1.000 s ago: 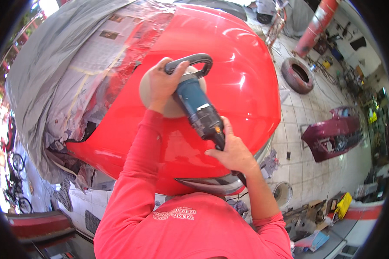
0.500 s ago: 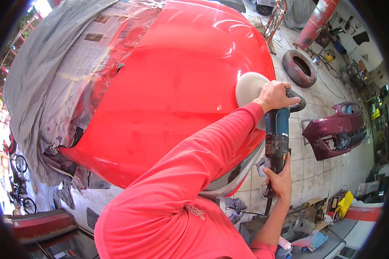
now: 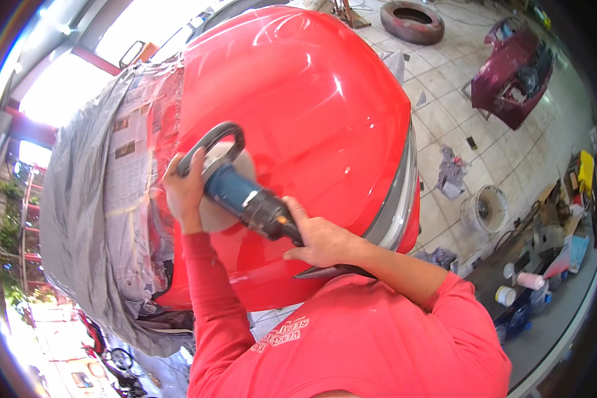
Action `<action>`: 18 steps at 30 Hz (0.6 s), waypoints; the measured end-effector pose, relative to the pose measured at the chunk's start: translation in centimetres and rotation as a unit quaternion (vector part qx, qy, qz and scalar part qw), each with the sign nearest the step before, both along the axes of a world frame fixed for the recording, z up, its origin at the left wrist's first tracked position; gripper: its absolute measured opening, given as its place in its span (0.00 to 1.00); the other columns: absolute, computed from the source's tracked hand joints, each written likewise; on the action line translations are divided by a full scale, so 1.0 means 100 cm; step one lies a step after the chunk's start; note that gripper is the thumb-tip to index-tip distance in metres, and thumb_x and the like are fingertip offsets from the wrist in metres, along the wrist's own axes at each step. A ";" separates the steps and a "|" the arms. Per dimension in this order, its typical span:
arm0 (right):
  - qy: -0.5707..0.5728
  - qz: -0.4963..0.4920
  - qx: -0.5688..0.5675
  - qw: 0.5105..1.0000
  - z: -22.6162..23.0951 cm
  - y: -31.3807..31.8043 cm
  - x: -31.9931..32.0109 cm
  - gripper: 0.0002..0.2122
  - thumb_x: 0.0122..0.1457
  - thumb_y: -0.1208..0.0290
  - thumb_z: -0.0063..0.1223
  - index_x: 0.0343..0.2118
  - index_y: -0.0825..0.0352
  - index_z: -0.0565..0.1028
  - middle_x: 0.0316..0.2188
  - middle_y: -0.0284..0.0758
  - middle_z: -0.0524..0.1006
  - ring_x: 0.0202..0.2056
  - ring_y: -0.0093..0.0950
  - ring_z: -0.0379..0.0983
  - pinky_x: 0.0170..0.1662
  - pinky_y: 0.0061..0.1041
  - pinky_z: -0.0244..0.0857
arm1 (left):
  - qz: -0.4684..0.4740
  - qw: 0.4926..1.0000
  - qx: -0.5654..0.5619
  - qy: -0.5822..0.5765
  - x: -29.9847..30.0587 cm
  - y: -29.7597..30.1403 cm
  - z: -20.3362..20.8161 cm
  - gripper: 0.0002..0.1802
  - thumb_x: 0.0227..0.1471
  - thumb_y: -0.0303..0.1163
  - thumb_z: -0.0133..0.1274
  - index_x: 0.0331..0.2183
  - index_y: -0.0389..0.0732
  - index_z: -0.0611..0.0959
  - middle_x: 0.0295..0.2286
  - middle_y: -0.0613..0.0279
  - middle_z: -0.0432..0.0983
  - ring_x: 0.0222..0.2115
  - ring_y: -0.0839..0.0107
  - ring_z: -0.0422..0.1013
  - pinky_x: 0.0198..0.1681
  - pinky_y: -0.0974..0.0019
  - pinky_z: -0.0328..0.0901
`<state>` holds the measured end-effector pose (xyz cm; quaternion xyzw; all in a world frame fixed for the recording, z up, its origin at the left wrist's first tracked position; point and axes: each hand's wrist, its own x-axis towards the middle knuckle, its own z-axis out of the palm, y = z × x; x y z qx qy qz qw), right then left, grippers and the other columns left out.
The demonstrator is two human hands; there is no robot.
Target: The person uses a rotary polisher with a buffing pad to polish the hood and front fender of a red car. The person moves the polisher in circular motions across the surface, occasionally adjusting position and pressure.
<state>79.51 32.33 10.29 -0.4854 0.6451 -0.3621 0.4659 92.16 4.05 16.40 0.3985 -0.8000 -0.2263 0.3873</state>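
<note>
A blue and black polisher (image 3: 231, 188) lies across the left part of a glossy red car hood (image 3: 298, 132). Its round white pad (image 3: 219, 217) rests on the paint, partly covered by the machine and my hand. My left hand (image 3: 184, 192) is closed on the black loop handle (image 3: 219, 136) at the polisher's head. Around the rear grip my right hand (image 3: 320, 240) is wrapped, close to the hood's near edge.
Masking paper (image 3: 129, 159) and a grey cover (image 3: 79, 199) drape the car's left side. A headlight (image 3: 399, 199) edges the hood at right. On the tiled floor are a white bucket (image 3: 484, 209), a maroon bumper (image 3: 511, 79) and a tire (image 3: 412, 23). Supplies crowd a bench (image 3: 534, 338) at lower right.
Both my hands have carried the polisher leftward, from the hood's right edge to near the masking paper. The view has also turned, and the bucket is now in plain sight.
</note>
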 end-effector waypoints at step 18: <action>0.024 -0.268 -0.059 0.961 -0.067 0.136 -0.112 0.47 0.56 0.67 0.64 0.76 0.58 0.49 0.36 0.64 0.81 0.44 0.63 0.82 0.51 0.52 0.74 | -0.335 0.939 0.071 0.002 -0.234 0.118 -0.010 0.22 0.57 0.38 0.70 0.50 0.35 0.91 0.41 0.54 0.89 0.42 0.71 0.82 0.52 0.65 0.74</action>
